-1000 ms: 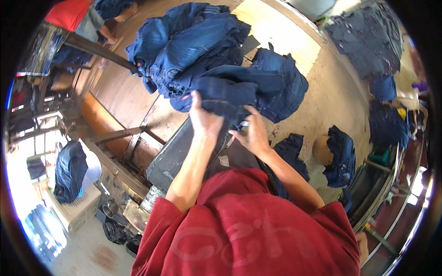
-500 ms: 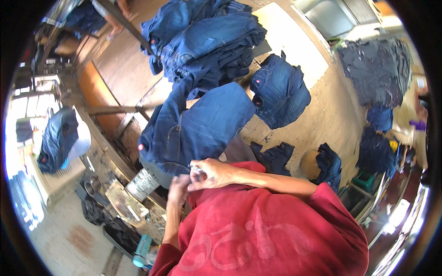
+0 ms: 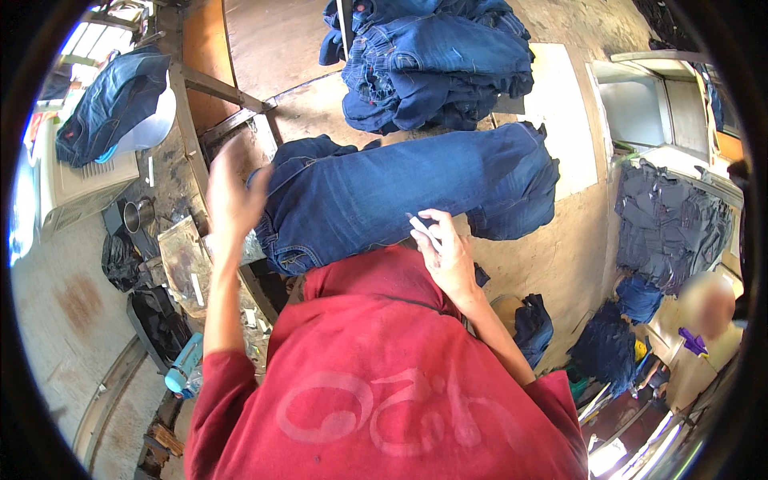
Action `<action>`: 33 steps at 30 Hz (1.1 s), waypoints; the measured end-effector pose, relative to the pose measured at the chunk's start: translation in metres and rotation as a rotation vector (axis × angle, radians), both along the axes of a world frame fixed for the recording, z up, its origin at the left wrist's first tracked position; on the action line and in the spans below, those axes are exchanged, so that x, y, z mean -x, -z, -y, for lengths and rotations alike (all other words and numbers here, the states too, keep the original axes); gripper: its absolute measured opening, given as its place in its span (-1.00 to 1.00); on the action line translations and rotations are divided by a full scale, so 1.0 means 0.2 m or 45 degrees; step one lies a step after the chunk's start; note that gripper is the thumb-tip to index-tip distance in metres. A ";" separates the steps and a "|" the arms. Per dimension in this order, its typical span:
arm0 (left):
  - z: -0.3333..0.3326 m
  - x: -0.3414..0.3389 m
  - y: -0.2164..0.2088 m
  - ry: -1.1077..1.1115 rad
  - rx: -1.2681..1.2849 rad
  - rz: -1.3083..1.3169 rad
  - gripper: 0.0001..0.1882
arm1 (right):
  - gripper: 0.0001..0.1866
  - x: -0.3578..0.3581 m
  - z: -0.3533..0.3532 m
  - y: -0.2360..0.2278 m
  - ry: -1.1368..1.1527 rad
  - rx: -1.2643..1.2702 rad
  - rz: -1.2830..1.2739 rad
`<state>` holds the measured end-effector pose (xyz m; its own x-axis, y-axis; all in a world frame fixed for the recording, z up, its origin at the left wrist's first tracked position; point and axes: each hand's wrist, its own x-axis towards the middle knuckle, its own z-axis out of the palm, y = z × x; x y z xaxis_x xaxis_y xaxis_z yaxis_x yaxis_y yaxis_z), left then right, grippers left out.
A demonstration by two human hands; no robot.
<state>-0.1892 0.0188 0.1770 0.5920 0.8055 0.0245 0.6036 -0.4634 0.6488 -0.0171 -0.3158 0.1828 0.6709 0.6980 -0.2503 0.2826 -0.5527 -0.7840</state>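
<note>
A pair of blue jeans (image 3: pixel 376 188) lies spread sideways in front of my red shirt, its waist end to the left. Pinched between the thumb and fingers of my right hand (image 3: pixel 454 264) is a short white stick (image 3: pixel 426 232) with a dark tip, just over the near edge of the denim. My left hand (image 3: pixel 234 196) is raised by the waist end, blurred, its thumb apart from the fingers and nothing visible in it. At the right, more folded denim (image 3: pixel 516 188) meets the jeans; I cannot tell where one piece ends.
A tall pile of jeans (image 3: pixel 448 68) stands beyond. Jeans drape over a white object (image 3: pixel 112 104) at left, near a metal mug (image 3: pixel 138 216) and a turquoise bottle (image 3: pixel 186 362). Dark garments (image 3: pixel 672 228) lie at right, where another person (image 3: pixel 708 304) appears blurred.
My hands, close together before, are now apart: the left by the waist end, the right over the near edge. The jeans now lie straighter across me. The view has shifted.
</note>
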 end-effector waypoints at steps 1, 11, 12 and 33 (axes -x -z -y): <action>0.06 -0.19 0.05 0.184 -0.109 -0.006 -0.17 | -0.81 0.03 -0.03 0.01 -0.019 -0.056 0.157; 0.05 -0.93 0.83 0.980 0.342 -0.513 0.02 | -0.75 0.15 -0.36 0.27 -0.089 -0.207 0.650; 0.03 -0.94 0.87 1.002 0.233 -0.446 0.01 | -0.74 0.15 -0.40 0.29 -0.096 -0.166 0.657; 0.06 -0.94 1.07 0.732 -0.152 0.172 -0.79 | -0.72 0.21 -0.44 0.34 -0.074 0.052 0.578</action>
<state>-0.0017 0.0059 -0.0370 0.9173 0.3442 0.2002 0.1506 -0.7654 0.6257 -0.0587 -0.2270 0.1153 0.6790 0.7334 0.0319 0.6240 -0.5537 -0.5515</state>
